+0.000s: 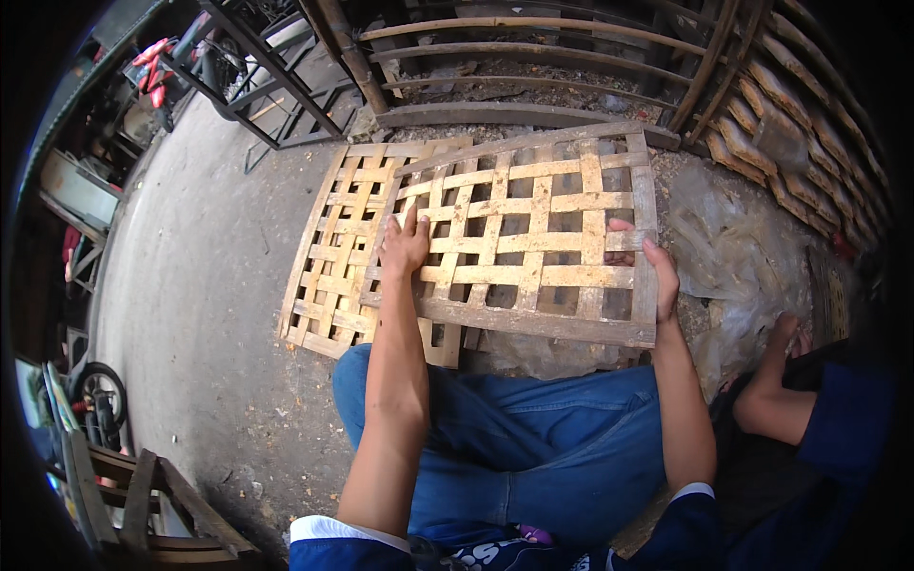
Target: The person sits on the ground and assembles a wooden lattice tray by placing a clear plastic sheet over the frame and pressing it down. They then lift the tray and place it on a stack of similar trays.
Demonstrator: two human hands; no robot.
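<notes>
A rectangular lattice panel (514, 214), woven from pale flat strips within a weathered wooden frame, is tilted in front of my lap. My right hand (665, 281) grips its right frame rail, with the thumb on the near side and fingers showing through the gaps. Near the left rail, my left hand (405, 247) lies on the strips with its fingers spread. Beneath and to the left, a second lattice panel (328, 252) rests on the ground, partly covered by the first. Crumbly brown bits cling to the strips.
Crumpled clear plastic sheeting (738, 247) lies to the right, near another person's bare arm (773, 404). Stacked panels (781, 143) lean at the far right. A wooden rail rack (533, 48) stands ahead. Wooden frames (143, 504) and a motorbike wheel (100, 392) are at left.
</notes>
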